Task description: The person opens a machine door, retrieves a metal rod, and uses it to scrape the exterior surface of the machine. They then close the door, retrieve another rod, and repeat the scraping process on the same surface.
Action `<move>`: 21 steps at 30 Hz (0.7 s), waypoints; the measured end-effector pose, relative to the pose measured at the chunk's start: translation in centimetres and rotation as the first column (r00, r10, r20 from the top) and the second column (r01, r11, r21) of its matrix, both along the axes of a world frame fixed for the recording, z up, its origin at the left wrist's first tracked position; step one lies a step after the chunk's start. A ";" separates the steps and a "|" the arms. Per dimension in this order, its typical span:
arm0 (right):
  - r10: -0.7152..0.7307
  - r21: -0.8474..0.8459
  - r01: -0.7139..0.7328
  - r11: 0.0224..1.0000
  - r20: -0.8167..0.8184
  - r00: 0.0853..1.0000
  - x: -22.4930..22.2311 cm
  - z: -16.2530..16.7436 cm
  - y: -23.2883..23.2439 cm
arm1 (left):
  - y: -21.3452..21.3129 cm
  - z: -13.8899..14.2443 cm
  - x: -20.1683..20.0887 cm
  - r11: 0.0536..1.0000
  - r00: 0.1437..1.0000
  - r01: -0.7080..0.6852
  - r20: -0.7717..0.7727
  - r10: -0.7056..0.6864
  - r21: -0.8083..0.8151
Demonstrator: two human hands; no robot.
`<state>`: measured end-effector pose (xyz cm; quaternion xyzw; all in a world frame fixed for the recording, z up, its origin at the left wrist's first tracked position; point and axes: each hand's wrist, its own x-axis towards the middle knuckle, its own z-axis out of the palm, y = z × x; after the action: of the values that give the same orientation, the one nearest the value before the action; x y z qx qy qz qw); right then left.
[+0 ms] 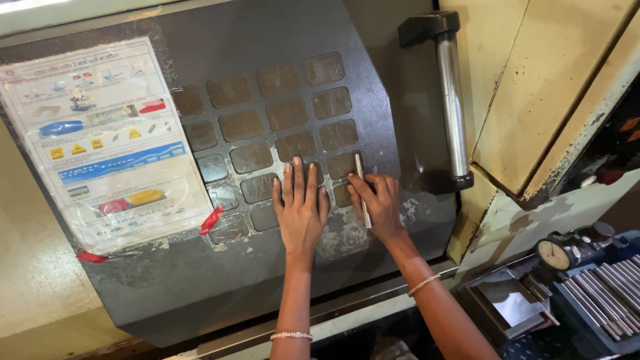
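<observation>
Two bare hands pressed on a dark machine door panel (pixel 267 40)

The left hand (pixel 300 210) lies flat on the panel, fingers straight and together, holding nothing; the right hand (pixel 381 207), just beside it, pinches a thin metal rod (pixel 362 190) upright against the panel; the gridded window (pixel 267 133) lies under the fingertips; a laminated chart (pixel 107 140) is taped at the panel's left; a chrome handle (pixel 451 100) stands at its right.

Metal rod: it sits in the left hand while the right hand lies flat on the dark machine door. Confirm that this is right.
Not quite: the hands are swapped. In the head view the right hand holds the metal rod, and the left hand lies flat on the dark machine door.
</observation>
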<state>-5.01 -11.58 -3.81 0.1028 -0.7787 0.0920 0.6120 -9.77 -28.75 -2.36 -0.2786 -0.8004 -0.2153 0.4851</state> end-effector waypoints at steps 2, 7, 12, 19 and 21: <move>0.002 0.005 -0.002 1.000 0.005 1.000 0.0 -0.1 0.1 | 0.1 -0.1 0.0 1.000 1.000 -0.001 0.000 0.001 -0.001; 0.001 0.012 -0.001 1.000 -0.003 1.000 -0.1 -0.4 0.3 | 0.2 -0.1 -0.1 1.000 1.000 -0.008 -0.001 0.008 -0.005; 0.023 0.021 -0.023 1.000 -0.004 1.000 -0.1 -0.7 0.4 | 0.2 -0.2 0.0 1.000 1.000 -0.013 -0.006 0.013 -0.007; 0.016 0.028 -0.016 0.999 -0.001 1.000 0.0 -0.6 0.3 | 0.1 -0.1 0.0 1.000 1.000 -0.005 -0.004 0.005 0.000; 0.014 0.031 -0.014 0.999 0.001 1.000 0.0 -0.5 0.4 | 0.1 -0.1 0.0 1.000 1.000 -0.012 -0.004 0.012 -0.007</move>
<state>-4.99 -11.22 -4.34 0.1174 -0.7796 0.0842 0.6093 -9.81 -28.66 -2.49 -0.2760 -0.8018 -0.2092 0.4871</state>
